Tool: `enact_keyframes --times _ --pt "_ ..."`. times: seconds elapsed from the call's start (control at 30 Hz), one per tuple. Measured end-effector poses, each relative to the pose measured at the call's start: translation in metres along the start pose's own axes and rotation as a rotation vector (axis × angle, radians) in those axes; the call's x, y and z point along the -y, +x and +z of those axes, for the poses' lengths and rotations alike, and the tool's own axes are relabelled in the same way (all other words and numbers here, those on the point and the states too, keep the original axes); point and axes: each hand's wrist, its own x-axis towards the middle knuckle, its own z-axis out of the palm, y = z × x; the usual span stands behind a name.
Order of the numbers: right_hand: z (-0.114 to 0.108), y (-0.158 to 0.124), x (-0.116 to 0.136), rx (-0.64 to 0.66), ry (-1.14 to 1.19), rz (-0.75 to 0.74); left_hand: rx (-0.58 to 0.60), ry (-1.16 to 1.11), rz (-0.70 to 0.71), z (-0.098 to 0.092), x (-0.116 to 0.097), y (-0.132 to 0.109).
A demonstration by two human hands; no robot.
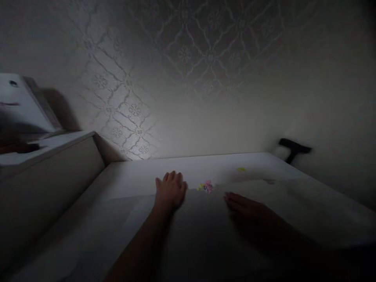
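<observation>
The scene is dim. My left hand (170, 190) lies palm down on a white table (132, 176), fingers together and stretched toward the wall, holding nothing. My right hand (246, 207) also rests flat on the table in shadow, fingers pointing left, empty. Between the two hands, slightly farther away, sits a small cluster of pink and yellow bits (206, 186). A small yellow-green piece (241, 169) lies farther back on the right. Neither hand touches these pieces.
A patterned wallpapered wall (188, 70) rises behind the table. A lower beige unit (49, 164) stands at the left with a white box-like object (20, 102) on top. A black handle-like object (293, 149) juts out by the table's far right corner.
</observation>
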Motion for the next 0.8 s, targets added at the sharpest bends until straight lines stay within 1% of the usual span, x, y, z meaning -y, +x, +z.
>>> enact_keyframes --times 0.07,0.13,0.23,0.3,0.37,0.47,0.57,0.63,0.7,0.77,0.8 --pt "0.005 -0.011 -0.027 0.004 -0.067 0.098 -0.002 0.008 -0.001 0.000 0.000 0.000" --pt "0.013 -0.018 -0.059 0.032 -0.113 0.196 0.004 0.014 0.004 0.000 0.000 0.000" --pt "0.027 -0.018 -0.110 0.105 -0.161 0.390 0.014 0.014 0.000 -0.001 0.000 0.001" --pt "0.035 -0.014 -0.140 0.142 -0.184 0.509 0.021 0.015 -0.007 -0.001 0.000 0.001" --pt "0.043 -0.009 -0.163 0.157 -0.201 0.549 0.024 0.021 -0.010 -0.001 -0.001 0.001" --pt "0.051 -0.004 -0.187 0.142 -0.227 0.521 0.020 0.022 -0.010 -0.001 -0.001 0.000" --pt "0.056 -0.003 -0.199 0.114 -0.238 0.487 0.025 0.015 -0.007 -0.001 -0.002 -0.001" --pt "0.055 -0.002 -0.197 0.080 -0.242 0.470 0.023 0.013 -0.011 -0.001 -0.001 -0.001" --pt "0.052 0.003 -0.183 0.046 -0.235 0.459 0.014 0.013 -0.007 -0.001 -0.001 -0.001" --pt "0.046 0.011 -0.157 0.021 -0.199 0.425 0.018 0.012 -0.008 -0.001 -0.001 0.000" --pt "0.042 0.017 -0.140 0.012 -0.166 0.373 0.022 0.013 -0.008 -0.001 -0.001 0.000"
